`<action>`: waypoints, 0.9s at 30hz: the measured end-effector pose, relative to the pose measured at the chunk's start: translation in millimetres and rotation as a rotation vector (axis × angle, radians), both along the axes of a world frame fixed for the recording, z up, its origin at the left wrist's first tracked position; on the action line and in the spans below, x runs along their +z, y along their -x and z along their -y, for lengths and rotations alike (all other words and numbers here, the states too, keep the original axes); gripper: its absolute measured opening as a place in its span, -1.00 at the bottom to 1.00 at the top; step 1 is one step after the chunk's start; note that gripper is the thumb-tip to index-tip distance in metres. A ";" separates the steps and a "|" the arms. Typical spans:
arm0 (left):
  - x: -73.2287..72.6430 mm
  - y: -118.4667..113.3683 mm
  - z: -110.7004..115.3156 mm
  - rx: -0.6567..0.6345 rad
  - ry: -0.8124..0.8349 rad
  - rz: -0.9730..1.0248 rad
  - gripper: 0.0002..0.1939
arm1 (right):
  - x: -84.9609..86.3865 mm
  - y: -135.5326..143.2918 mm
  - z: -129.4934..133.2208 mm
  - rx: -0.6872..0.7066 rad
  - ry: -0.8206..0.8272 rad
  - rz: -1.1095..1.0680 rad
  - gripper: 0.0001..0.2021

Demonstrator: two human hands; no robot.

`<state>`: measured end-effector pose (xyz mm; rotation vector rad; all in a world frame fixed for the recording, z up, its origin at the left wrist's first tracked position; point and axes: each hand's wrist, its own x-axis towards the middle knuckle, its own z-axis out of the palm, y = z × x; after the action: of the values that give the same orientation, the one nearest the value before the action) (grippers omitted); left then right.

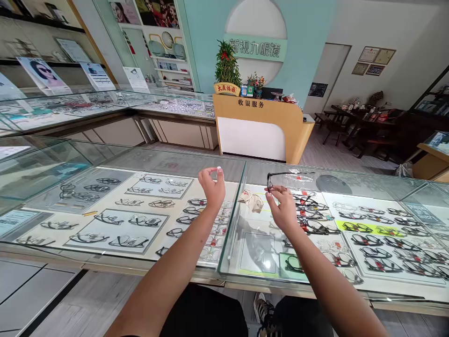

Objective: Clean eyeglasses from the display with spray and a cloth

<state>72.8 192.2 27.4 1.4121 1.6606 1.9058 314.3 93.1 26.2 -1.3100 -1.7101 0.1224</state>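
Note:
My right hand (283,206) pinches a pair of black-framed glasses (291,173) above the glass counter. The glasses are turned edge-on, with one temple arm stretching to the right. To the left, my left hand (213,187) is raised over the counter, thumb and fingers closed in a pinch. A small white thing (219,168) shows at its fingertips, too small to name for sure. Between the two hands, a crumpled beige cloth (257,204) lies on the counter. Rows of dark eyeglass frames (312,213) are displayed under the glass near my right wrist.
The glass display counter (242,220) runs across in front of me, with many glasses on trays (154,234) inside. A dark round pad (333,184) is towards its back. Beyond stand a wooden cashier desk (296,133) and, at back right, a dark table (351,112).

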 end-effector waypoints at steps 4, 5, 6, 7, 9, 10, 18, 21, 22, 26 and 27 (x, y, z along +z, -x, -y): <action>-12.9 4.5 -13.5 0.000 0.305 -0.088 -0.54 | 1.2 -1.9 0.1 0.008 -0.004 -0.013 -0.64; -16.1 5.7 -16.3 -0.025 0.367 -0.102 -0.54 | 1.7 -2.0 0.3 0.011 -0.004 -0.020 -0.64; -19.1 7.1 -18.7 -0.053 0.414 -0.110 -0.56 | 2.3 -2.0 0.4 0.015 -0.005 -0.028 -0.64; -21.7 8.4 -20.7 -0.084 0.448 -0.114 -0.59 | 2.7 -2.1 0.6 0.020 -0.007 -0.034 -0.64; -25.2 10.4 -23.5 -0.136 0.478 -0.110 -0.65 | 3.6 -2.2 0.8 0.030 -0.015 -0.042 -0.65; -25.9 10.8 -24.1 -0.160 0.479 -0.107 -0.69 | 4.0 -2.3 0.9 0.038 -0.020 -0.045 -0.65; 0.9 -9.1 0.8 -0.648 0.218 0.011 -0.78 | 20.8 0.7 11.0 0.163 -0.043 -0.194 -0.69; 17.8 -19.2 21.4 -1.096 0.197 0.225 -0.50 | 31.1 2.6 18.7 0.255 -0.021 -0.290 -0.69; 22.8 -21.7 27.5 -1.205 0.218 0.294 -0.40 | 33.6 3.0 20.9 0.290 -0.001 -0.313 -0.69; 34.6 -28.4 42.5 -1.390 0.264 0.449 -0.28 | 37.1 4.7 25.9 0.403 0.108 -0.380 -0.68; 34.9 -29.7 43.7 -1.403 0.269 0.453 -0.29 | 36.5 5.2 26.2 0.423 0.135 -0.396 -0.68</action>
<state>102.6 148.5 62.4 1.2730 0.3652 0.9643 309.1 66.9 62.8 -0.9214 -1.6243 0.7059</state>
